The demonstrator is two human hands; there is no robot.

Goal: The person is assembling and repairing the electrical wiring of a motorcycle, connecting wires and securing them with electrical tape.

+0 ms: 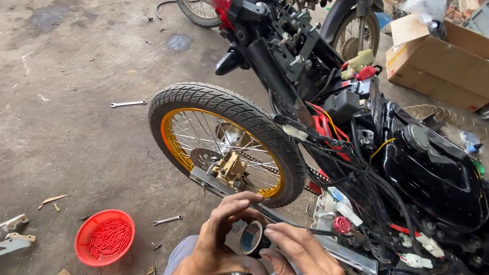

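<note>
You pinched the tape roll between left hand and right hand fingertips, low beside the rear wheel, and the loose black cable, probably the tape's target, could slip and snag the spokes.

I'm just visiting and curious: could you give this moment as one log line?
left hand: holds tape roll | right hand: on tape roll, by black cable | nearby: rear wheel, red bowl
</note>
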